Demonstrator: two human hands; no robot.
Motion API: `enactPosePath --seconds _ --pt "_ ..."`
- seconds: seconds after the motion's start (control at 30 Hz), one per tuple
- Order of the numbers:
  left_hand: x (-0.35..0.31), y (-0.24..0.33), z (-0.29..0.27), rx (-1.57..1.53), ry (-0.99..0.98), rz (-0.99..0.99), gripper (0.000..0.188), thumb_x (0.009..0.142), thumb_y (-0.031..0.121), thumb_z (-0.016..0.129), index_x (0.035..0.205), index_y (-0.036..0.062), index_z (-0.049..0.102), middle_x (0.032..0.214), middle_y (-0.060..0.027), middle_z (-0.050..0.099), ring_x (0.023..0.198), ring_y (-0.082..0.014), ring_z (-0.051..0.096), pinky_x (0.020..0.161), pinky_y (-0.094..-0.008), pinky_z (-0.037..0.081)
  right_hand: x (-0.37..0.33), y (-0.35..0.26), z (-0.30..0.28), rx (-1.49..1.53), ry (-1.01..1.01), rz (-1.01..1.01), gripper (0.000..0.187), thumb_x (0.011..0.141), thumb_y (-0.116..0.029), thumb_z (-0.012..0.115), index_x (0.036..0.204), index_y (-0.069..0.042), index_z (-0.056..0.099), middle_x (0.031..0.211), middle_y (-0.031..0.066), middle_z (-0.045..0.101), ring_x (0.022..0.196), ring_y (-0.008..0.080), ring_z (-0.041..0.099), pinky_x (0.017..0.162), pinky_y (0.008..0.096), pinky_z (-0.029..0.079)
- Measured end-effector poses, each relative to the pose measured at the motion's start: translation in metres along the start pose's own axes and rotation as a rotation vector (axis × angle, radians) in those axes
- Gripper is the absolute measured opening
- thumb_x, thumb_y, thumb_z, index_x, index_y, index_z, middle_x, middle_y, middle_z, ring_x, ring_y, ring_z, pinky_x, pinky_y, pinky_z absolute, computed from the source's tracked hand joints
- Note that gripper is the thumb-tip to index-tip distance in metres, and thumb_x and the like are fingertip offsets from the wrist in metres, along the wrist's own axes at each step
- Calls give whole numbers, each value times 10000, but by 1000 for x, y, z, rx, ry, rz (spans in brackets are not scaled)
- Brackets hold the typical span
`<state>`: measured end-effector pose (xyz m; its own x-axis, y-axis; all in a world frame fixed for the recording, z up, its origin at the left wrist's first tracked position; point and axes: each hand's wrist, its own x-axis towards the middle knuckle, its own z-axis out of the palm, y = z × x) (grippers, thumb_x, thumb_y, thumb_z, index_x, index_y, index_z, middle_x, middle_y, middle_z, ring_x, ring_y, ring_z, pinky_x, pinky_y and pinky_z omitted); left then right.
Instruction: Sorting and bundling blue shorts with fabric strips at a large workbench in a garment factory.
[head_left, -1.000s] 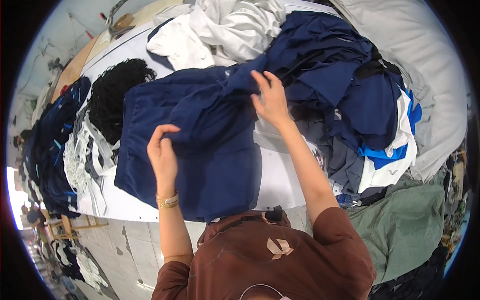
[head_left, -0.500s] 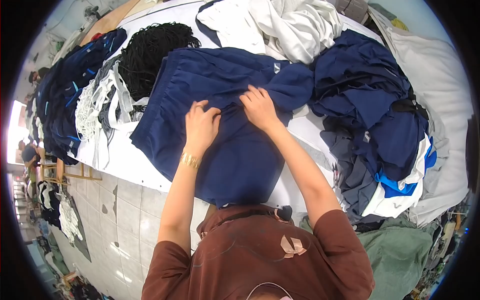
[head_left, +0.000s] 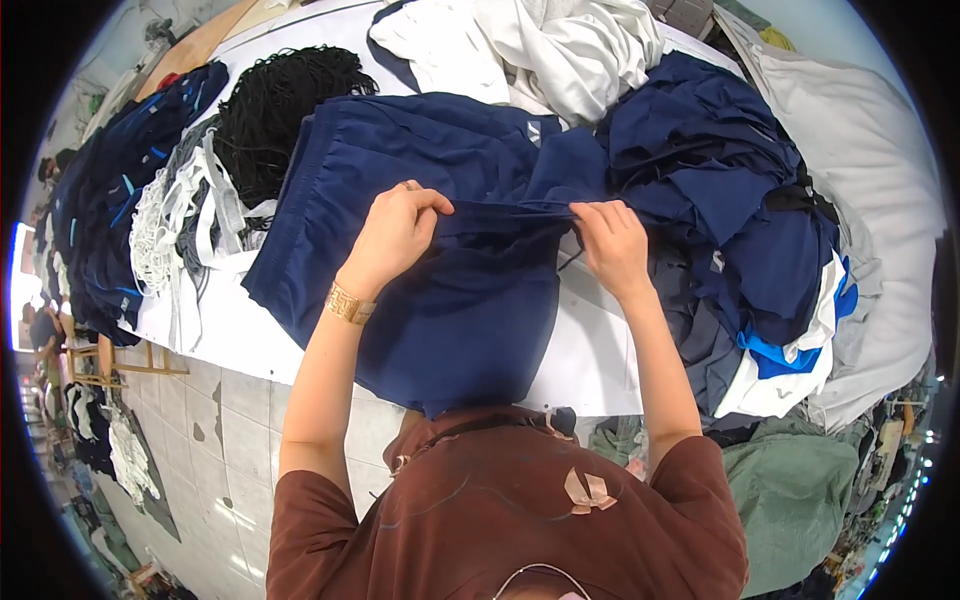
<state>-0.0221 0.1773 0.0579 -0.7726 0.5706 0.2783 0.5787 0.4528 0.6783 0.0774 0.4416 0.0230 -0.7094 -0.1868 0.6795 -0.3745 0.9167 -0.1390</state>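
Observation:
Navy blue shorts (head_left: 455,330) lie spread on the white table, their gathered waistband (head_left: 290,200) toward the left and a small pale logo near the far edge. My left hand (head_left: 398,232), with a gold bracelet on its wrist, pinches a fold of the navy cloth near the middle. Level with it to the right, my right hand (head_left: 614,245) grips the same fold between thumb and fingers. The cloth edge runs taut and nearly straight between both hands, slightly raised. A thin dark cord or strip hangs by my right fingertips.
On the right sits a heap of navy garments (head_left: 740,200), with white and bright blue pieces below. White cloth (head_left: 560,50) is bunched at the back. A black cord bundle (head_left: 290,110), white cords (head_left: 160,225) and dark garments (head_left: 110,210) lie left. The table's edge (head_left: 255,370) is nearest me.
My hands have moved apart, the right one shifting right and slightly down. The fold that was crumpled between them is now stretched straight. The head view has shifted a little.

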Motion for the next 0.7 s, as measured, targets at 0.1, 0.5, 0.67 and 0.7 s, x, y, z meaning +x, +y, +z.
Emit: enactPosePath --seconds 0.1,0.5,0.67,0.7 --pt "-8 11 8 157 -16 115 187 754 -34 471 706 29 641 763 -112 532 669 -266 519 617 -334 420 -19 1 -20 -157 -46 147 224 708 -32 605 930 -52 582 772 59 558 737 214 535 631 296 387" --pt "-48 4 19 534 -125 -43 580 631 -131 522 1178 36 424 1094 -219 385 755 -356 526 718 -410 457 -9 -11 -111 745 -362 804 217 838 -34 529 1032 6 618 723 35 529 584 89 509 515 208 397" --pt "-55 20 17 240 -214 -162 670 591 -105 556 1217 42 370 1162 -289 304 900 -447 525 783 -424 473 37 -56 -20 1697 -705 321 199 825 -9 521 984 44 627 779 86 617 662 121 588 578 231 465" --pt "-53 27 15 242 -217 -154 670 591 -105 556 1217 42 370 1162 -289 304 900 -447 525 783 -424 473 39 -64 8 1716 -773 334 184 828 -24 520 949 48 639 796 102 636 708 138 606 613 245 476"
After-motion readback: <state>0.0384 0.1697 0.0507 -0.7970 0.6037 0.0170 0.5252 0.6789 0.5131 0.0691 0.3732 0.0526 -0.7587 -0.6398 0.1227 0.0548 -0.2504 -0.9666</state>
